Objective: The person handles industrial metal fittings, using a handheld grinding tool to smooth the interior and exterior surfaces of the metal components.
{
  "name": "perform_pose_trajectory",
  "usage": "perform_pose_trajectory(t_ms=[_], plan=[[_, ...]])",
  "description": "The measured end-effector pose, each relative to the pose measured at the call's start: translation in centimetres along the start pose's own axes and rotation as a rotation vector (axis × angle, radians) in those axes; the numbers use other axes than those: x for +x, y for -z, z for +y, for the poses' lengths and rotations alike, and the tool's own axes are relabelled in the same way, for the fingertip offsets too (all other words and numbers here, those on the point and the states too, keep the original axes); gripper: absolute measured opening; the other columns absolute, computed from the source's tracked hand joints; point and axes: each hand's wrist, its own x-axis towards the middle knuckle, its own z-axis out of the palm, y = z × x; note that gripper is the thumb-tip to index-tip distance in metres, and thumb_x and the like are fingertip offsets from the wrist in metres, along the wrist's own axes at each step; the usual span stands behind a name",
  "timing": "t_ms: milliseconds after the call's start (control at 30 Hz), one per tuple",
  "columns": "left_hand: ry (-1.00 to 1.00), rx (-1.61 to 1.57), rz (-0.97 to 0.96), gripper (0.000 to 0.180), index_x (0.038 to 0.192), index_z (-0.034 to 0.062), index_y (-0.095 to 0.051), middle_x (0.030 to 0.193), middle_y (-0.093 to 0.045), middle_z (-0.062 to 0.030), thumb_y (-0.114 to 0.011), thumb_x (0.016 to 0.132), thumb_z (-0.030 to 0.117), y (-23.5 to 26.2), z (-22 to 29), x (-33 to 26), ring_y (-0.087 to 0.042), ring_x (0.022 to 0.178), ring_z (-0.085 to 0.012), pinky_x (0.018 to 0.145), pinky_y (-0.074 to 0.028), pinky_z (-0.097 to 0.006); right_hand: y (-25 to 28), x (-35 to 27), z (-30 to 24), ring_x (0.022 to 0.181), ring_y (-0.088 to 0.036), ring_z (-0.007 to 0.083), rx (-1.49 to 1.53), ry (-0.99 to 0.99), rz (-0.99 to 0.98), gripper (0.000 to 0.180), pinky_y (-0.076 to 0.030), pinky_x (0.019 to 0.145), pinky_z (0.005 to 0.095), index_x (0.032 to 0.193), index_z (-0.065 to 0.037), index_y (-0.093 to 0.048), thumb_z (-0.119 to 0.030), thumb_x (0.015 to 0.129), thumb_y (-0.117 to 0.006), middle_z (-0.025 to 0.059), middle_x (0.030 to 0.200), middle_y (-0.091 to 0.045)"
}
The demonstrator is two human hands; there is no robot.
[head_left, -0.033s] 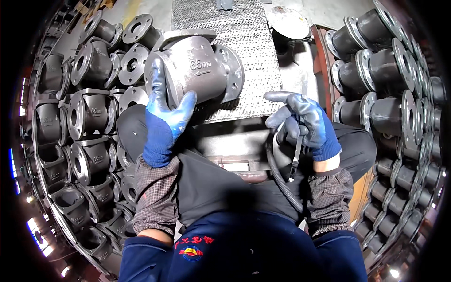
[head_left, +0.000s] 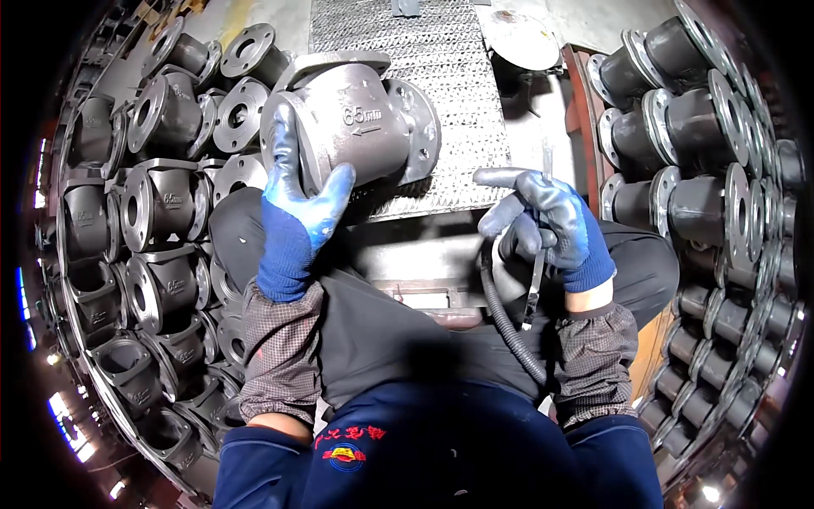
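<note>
A grey cast-metal flanged valve body (head_left: 356,119) lies on the textured metal bench top (head_left: 432,51), its round flange toward the right. My left hand (head_left: 301,191), in a blue coated glove, grips the flange at its left end, with the thumb along the lower side and a finger up the face. Right of the bench's near edge, my right hand (head_left: 543,212) is closed round a slim metal tool (head_left: 534,288), one finger stretched out to the left. A dark corrugated hose (head_left: 500,314) hangs below that hand; where its upper end goes is hidden.
Stacked valve bodies (head_left: 170,199) rise close on my left, and more flanged castings (head_left: 699,127) stand in rows on my right. A pale round disc (head_left: 521,41) sits beyond the bench's right side. A reddish metal frame (head_left: 582,119) borders the right stack.
My right hand and the slim tool have shifted very slightly. The left hand and the valve body stay in place.
</note>
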Motion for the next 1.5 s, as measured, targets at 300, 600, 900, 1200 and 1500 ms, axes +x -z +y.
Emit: perform_pose_trajectory(t_ms=[300, 600, 900, 1200, 1500], plan=[[-0.042, 0.036, 0.047, 0.082, 0.146, 0.0015, -0.025, 0.141, -0.042, -0.0200, -0.069, 0.077, 0.007, 0.0, 0.4, -0.2, -0.044, 0.127, -0.0245, 0.104, -0.036, -0.033, -5.8, -4.1, 9.2, 0.069, -0.060, 0.0077, 0.128, -0.121, 0.271, 0.046, -0.041, 0.052, 0.0149, 0.134, 0.002, -0.043, -0.021, 0.096, -0.049, 0.0174, 0.113, -0.063], [0.088, -0.080, 0.031, 0.083, 0.147, -0.0016, -0.021, 0.149, -0.031, -0.0168, -0.064, 0.076, -0.002, 0.1, 1.5, -0.2, -0.032, 0.135, -0.0231, 0.110, -0.027, -0.033, 3.9, 6.0, 2.5, 0.069, -0.065, 0.0170, -0.295, 0.240, 0.753, 0.032, -0.049, 0.058, 0.0262, 0.122, -0.001, -0.058, -0.008, 0.091, -0.049, 0.0160, 0.096, -0.068], [0.123, -0.147, 0.042, 0.080, 0.147, -0.0009, -0.020, 0.153, -0.023, -0.0125, -0.055, 0.075, -0.008, -0.3, 2.0, -0.1, -0.026, 0.138, -0.0200, 0.110, -0.024, -0.032, 15.0, 13.6, 0.2, 0.090, -0.063, 0.0355, -1.519, 0.114, 0.876, 0.030, -0.051, 0.080, 0.0414, 0.109, -0.019, -0.067, -0.018, 0.082, -0.053, 0.0159, 0.097, -0.066], [0.122, 0.029, 0.004, 0.086, 0.148, -0.0019, -0.017, 0.152, -0.024, -0.0153, -0.063, 0.075, -0.003, 0.6, 1.6, -0.2, -0.031, 0.136, -0.0228, 0.109, -0.029, -0.035, 16.1, 15.4, -0.8, 0.087, -0.064, 0.0367, -1.631, 0.099, 0.761, 0.029, -0.051, 0.077, 0.0455, 0.102, -0.015, -0.069, -0.017, 0.082, -0.048, 0.0180, 0.093, -0.066], [0.220, -0.021, 0.019, 0.086, 0.148, -0.0021, -0.017, 0.152, -0.024, -0.0159, -0.065, 0.077, 0.001, 0.5, 1.7, -0.5, -0.028, 0.137, -0.0230, 0.110, -0.025, -0.035, 16.6, 15.9, -1.0, 0.088, -0.063, 0.0354, -1.637, 0.053, 0.752, 0.028, -0.051, 0.078, 0.0422, 0.105, -0.017, -0.068, -0.018, 0.084, -0.051, 0.0171, 0.094, -0.066]])
